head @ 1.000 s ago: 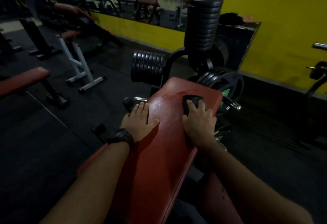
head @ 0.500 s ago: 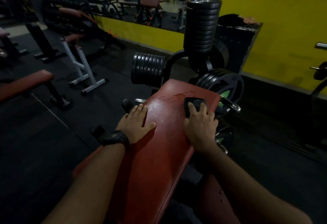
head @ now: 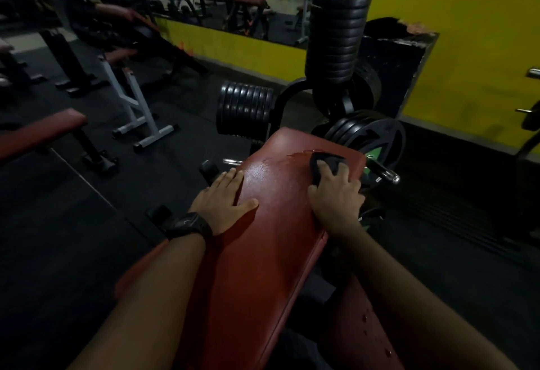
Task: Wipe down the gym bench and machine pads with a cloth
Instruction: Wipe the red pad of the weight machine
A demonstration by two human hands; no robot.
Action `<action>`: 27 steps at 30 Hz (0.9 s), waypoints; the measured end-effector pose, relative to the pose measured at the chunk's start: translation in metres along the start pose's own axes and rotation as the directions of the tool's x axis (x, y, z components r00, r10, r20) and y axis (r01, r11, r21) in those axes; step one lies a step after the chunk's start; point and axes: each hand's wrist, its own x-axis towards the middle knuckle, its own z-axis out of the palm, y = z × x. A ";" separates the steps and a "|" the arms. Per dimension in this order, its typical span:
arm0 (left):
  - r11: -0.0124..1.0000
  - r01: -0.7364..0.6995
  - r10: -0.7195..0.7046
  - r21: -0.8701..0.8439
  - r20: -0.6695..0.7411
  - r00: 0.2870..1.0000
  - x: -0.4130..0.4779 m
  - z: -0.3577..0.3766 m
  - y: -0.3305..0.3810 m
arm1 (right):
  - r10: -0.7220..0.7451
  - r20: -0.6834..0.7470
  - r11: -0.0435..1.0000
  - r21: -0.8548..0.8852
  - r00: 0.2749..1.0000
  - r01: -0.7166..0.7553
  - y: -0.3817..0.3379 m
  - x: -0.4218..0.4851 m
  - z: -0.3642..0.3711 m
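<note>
A long red bench pad (head: 271,241) runs away from me, with a wet sheen and a streak near its far end. My right hand (head: 336,197) presses a dark cloth (head: 321,160) flat on the pad's far right part, fingers spread over it. My left hand (head: 222,200) lies flat on the pad's left edge, fingers together and thumb on top, a black watch on the wrist. A second red pad (head: 359,325) with drops of liquid sits low at the right, partly hidden by my right forearm.
A rack of black weight plates (head: 336,39) stands just beyond the pad's far end, with more plates (head: 244,109) at its left and a chrome peg (head: 382,172) at its right. Another red bench (head: 38,130) and a white frame (head: 137,106) stand on the dark floor at left.
My right hand with the cloth has crept slightly toward the far right corner of the pad. My left hand stays on the left edge; the view has shifted a little.
</note>
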 end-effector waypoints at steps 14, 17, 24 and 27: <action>0.999 0.013 -0.014 -0.037 -0.019 1.000 0.001 0.000 -0.001 | -0.085 -0.050 0.991 -0.105 0.995 0.079 -0.012 0.034 0.008; 0.999 0.021 -0.022 -0.042 -0.024 0.999 0.003 -0.001 -0.003 | -0.132 -0.008 0.988 -0.088 0.991 0.131 -0.039 0.001 0.014; 0.997 0.033 -0.035 -0.074 -0.029 0.999 0.007 0.000 -0.005 | -0.518 0.080 0.845 -0.109 0.851 0.524 -0.072 0.027 0.026; 0.996 0.041 -0.042 -0.075 -0.008 0.999 0.004 -0.003 -0.002 | -0.340 0.024 0.934 -0.111 0.940 0.340 -0.054 0.048 0.022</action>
